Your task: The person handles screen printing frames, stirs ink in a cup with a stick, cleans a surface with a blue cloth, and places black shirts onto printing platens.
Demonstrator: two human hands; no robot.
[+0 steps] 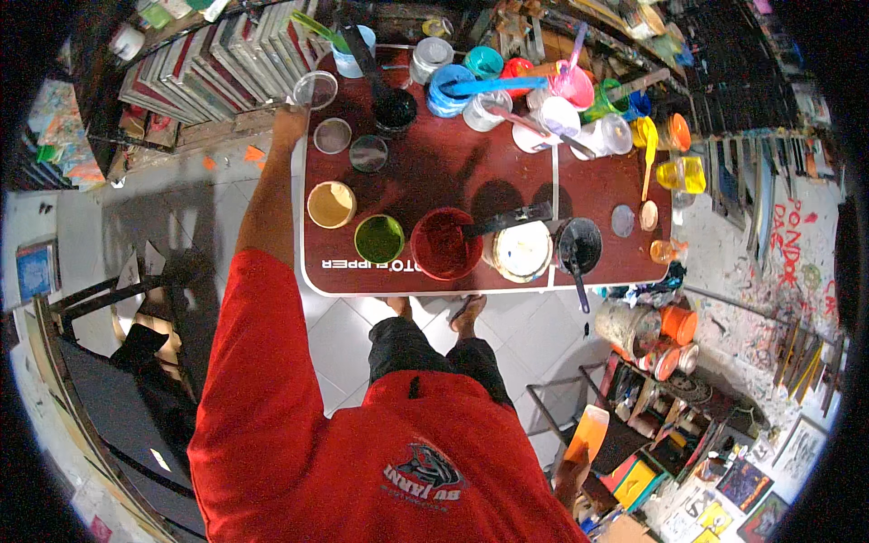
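Your left hand (290, 123), grip unclear, meets the clear lid (316, 90) just ahead. Your right hand (568, 477) holds the orange tool (588, 434)

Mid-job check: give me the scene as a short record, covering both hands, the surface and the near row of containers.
Left hand: at a round clear lid, grip unclear
Right hand: holding an orange item, kind unclear
Surface: dark red table with a pale rim
Near row, left to right: tan container, green container, red tub, white tub, black container
Across tubs: dark stick from red tub over white tub
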